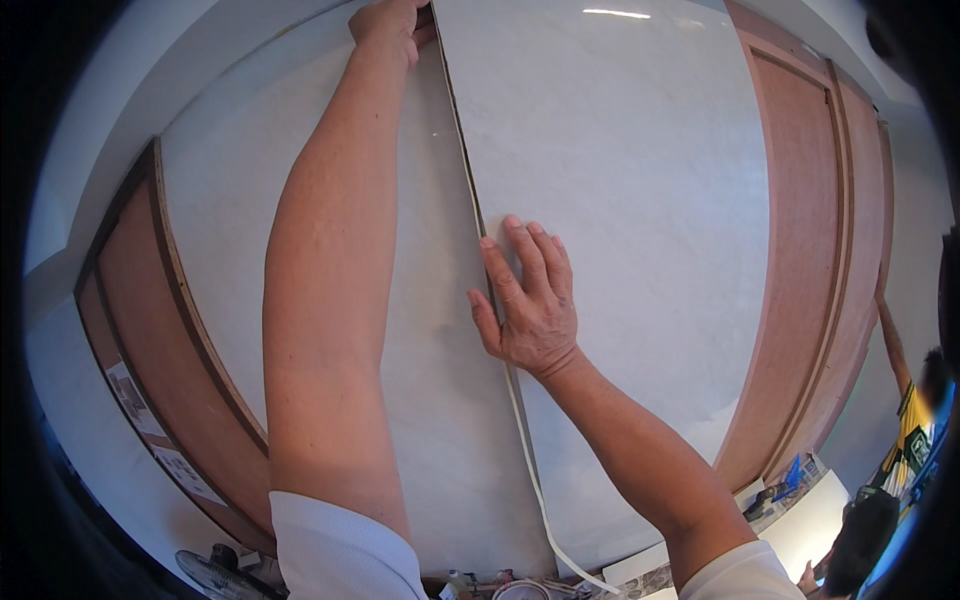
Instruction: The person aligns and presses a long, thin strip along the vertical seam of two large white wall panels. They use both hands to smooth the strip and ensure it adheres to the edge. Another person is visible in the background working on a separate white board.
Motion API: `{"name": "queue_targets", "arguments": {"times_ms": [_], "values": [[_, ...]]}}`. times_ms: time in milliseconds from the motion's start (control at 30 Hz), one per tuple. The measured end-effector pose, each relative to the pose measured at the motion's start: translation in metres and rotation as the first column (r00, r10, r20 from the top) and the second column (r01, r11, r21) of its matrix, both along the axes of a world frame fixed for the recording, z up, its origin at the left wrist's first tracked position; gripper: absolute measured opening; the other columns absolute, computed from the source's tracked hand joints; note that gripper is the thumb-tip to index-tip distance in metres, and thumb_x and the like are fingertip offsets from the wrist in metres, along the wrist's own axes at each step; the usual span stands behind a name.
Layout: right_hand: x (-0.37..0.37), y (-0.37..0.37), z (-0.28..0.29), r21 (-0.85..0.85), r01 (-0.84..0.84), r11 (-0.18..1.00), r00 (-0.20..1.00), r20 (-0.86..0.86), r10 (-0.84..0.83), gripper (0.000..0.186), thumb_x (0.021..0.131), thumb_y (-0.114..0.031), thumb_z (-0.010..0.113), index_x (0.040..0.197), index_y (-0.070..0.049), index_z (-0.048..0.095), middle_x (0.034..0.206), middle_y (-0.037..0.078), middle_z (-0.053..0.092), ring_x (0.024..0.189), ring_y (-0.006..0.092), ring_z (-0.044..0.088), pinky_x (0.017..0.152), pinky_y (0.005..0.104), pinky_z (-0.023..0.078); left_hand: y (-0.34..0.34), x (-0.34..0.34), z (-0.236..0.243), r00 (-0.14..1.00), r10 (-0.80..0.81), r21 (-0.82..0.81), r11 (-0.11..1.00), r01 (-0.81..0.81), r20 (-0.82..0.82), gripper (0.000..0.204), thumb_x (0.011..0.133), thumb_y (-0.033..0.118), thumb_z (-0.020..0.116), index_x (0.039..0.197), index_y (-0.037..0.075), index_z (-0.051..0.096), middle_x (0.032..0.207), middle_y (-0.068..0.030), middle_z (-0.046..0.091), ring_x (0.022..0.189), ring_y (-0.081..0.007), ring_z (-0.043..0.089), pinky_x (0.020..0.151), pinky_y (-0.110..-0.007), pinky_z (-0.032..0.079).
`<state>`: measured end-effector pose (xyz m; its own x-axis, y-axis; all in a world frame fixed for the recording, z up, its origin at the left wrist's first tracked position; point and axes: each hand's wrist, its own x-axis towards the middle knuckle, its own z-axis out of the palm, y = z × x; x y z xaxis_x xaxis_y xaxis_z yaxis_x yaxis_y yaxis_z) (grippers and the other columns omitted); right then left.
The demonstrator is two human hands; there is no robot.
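Observation:
A large glossy pale panel (640, 150) stands on the right, its left edge lying over a duller pale wall surface (230, 200). A thin cream strip (530, 455) runs down along that edge and curls away at the bottom. High up, my left hand (388, 24) is closed at the panel's edge; its fingertips are partly cut off by the frame, and what they hold cannot be made out. Lower down, my right hand (535, 305) rests with spread fingers on the glossy panel, its thumb and index finger at the seam beside the strip.
Brown wooden panelling (800, 200) flanks the right side, and a brown door-like panel (160, 280) the left. A fan (225, 572) stands at lower left. Assorted items lie along the bottom. Another person in a yellow and dark top (912, 425) is at the far right, one arm raised.

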<state>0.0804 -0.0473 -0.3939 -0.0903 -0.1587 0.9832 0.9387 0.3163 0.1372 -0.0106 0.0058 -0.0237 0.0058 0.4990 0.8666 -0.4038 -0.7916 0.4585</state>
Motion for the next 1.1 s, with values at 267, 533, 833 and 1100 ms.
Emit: {"name": "queue_targets", "arguments": {"times_ms": [267,533,833,1100], "values": [[-0.002,0.001,0.0,0.0,-0.011,1.0,1.0,0.0,0.011,0.053,0.091,-0.031,0.065,0.138,-0.006,0.061,0.152,0.022,0.047,0.141,0.0393,0.042,0.119,0.0522,0.03,0.006,0.001,-0.021,0.999,-0.049,0.132,0.99,0.047,0.008,0.032,0.095,0.008,0.059,0.124,0.005,0.07,0.103,-0.0081,0.075,0.083,-0.0193,0.071,0.072,-0.032,0.059],[0.0,0.0,0.0,0.01,-0.001,1.0,1.0,0.001,0.001,0.053,0.09,-0.031,0.066,0.137,-0.006,0.062,0.152,0.022,0.047,0.142,0.0395,0.042,0.119,0.0517,0.03,0.015,0.003,-0.016,0.997,-0.083,0.155,0.984,0.083,-0.005,0.03,0.092,0.007,0.062,0.12,0.004,0.072,0.097,-0.0075,0.075,0.079,-0.0179,0.071,0.067,-0.031,0.058],[0.0,-0.001,0.001,0.018,0.014,1.0,1.0,0.005,-0.014,0.054,0.089,-0.032,0.067,0.136,-0.007,0.062,0.152,0.022,0.047,0.142,0.0391,0.041,0.119,0.0518,0.03,0.024,0.007,-0.003,0.999,-0.037,0.125,0.992,0.035,0.008,0.029,0.09,0.007,0.065,0.117,0.006,0.074,0.094,-0.0076,0.076,0.072,-0.0187,0.072,0.059,-0.032,0.058],[0.001,0.0,0.0,0.023,0.03,0.999,0.999,0.013,-0.031,0.054,0.09,-0.032,0.066,0.138,-0.007,0.061,0.152,0.022,0.047,0.141,0.0401,0.043,0.118,0.0521,0.031,0.009,0.002,-0.015,0.995,-0.081,0.127,0.988,0.089,-0.066,0.031,0.094,0.008,0.058,0.122,0.007,0.072,0.1,-0.0084,0.076,0.078,-0.0178,0.072,0.066,-0.031,0.059]]}}
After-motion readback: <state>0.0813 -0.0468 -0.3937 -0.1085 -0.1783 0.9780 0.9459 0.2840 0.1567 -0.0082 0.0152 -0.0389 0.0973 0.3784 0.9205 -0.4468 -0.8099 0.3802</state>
